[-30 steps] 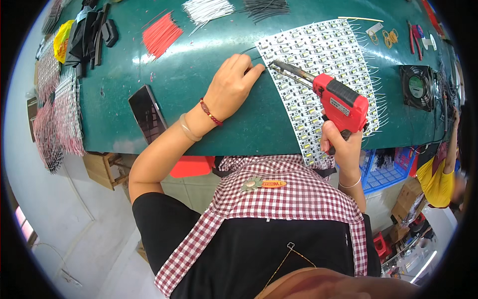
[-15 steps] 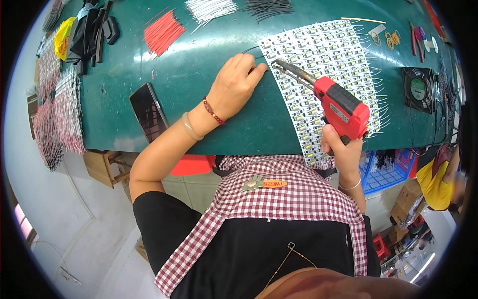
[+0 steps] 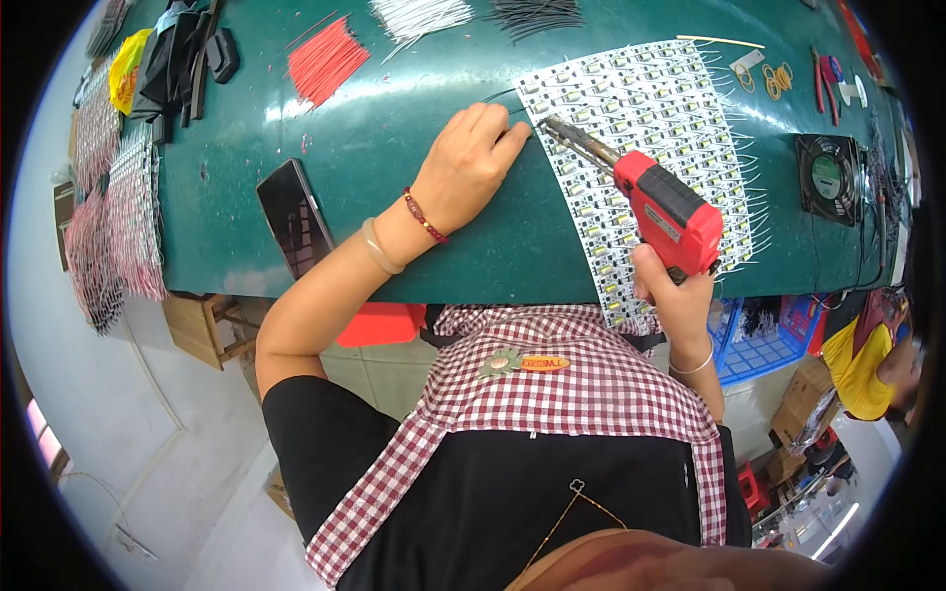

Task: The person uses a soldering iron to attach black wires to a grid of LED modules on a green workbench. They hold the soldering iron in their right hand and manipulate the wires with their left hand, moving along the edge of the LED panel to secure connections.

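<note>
My right hand (image 3: 678, 300) grips a red and black soldering gun (image 3: 670, 212) by its handle. The gun's metal tip rests at or just over the upper left edge of a white sheet of LED circuit boards (image 3: 645, 148). Just left of that edge, my left hand (image 3: 475, 158) is closed, with thumb and forefinger pinched toward the tip. A thin black wire (image 3: 501, 96) runs from its fingers to the sheet; the fingertips are partly hidden. Short pale wires stick out along the sheet's right side.
Red wires (image 3: 327, 61), white wires (image 3: 422, 18) and black wires (image 3: 537, 16) lie in bundles at the far side of the green table (image 3: 394, 118). A phone (image 3: 294, 219) lies left of my forearm. A black fan (image 3: 828, 177), rubber bands (image 3: 778, 81) and pliers (image 3: 824, 87) are at right.
The soldering gun's body and my right hand have shifted slightly left, while the tip stays near the same edge of the sheet. My left hand has hardly moved.
</note>
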Demonstrator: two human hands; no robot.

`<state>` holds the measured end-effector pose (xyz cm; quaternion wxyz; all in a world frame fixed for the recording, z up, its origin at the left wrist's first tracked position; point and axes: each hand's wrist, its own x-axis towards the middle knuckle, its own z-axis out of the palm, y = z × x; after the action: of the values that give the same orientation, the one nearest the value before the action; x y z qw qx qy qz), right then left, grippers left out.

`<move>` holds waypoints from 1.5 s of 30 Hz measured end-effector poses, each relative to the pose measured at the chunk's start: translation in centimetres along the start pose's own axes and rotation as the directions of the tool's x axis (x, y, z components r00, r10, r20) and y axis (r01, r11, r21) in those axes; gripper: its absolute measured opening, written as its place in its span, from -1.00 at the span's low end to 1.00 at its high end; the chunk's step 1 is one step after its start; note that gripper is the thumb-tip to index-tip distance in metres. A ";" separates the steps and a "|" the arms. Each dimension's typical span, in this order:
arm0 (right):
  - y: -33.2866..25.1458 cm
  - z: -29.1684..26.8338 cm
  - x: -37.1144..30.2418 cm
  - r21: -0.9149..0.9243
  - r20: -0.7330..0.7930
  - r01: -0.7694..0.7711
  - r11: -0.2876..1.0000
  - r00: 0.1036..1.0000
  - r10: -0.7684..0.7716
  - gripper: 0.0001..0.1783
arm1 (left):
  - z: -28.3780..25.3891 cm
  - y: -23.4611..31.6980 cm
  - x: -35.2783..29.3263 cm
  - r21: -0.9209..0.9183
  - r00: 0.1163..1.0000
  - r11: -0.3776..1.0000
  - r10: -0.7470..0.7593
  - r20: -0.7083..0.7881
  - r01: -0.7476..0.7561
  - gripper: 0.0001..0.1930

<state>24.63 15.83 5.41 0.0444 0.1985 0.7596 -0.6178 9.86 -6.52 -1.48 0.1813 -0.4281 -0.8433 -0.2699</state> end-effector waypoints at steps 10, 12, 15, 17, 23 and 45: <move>-1.2 -1.4 -0.5 0.279 -0.025 0.013 0.960 1.000 -0.007 -0.65 | -0.1 0.1 0.2 0.021 1.000 1.000 0.005 0.016 -0.005 -0.82; -1.4 -1.4 -0.5 0.269 -0.017 0.033 0.962 0.999 -0.030 -0.60 | 0.1 0.1 0.1 0.035 1.000 0.999 0.004 -0.002 -0.004 -0.83; -1.2 -1.5 -0.7 0.298 -0.017 0.035 0.954 0.999 -0.032 -0.65 | 0.0 0.1 0.1 0.037 1.000 0.999 0.001 0.017 -0.001 -0.83; -1.1 -1.6 -0.8 0.349 -0.020 0.004 0.937 1.000 0.004 -0.74 | 0.0 0.1 0.1 0.037 1.000 0.999 0.005 0.012 -0.005 -0.82; -0.4 -1.4 -0.6 0.297 -0.007 -0.042 0.954 0.999 0.046 -0.88 | -0.3 0.2 0.1 0.047 0.999 0.999 0.013 0.035 -0.015 -0.81; -0.4 -0.1 0.1 0.092 0.033 -0.004 0.996 0.999 0.001 -0.91 | -0.3 0.5 0.1 0.040 0.999 0.999 0.025 0.026 -0.026 -0.79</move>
<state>24.42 15.88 5.80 0.0485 0.1910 0.7292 -0.6553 10.28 -6.41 -1.00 0.1825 -0.4383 -0.8454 -0.2449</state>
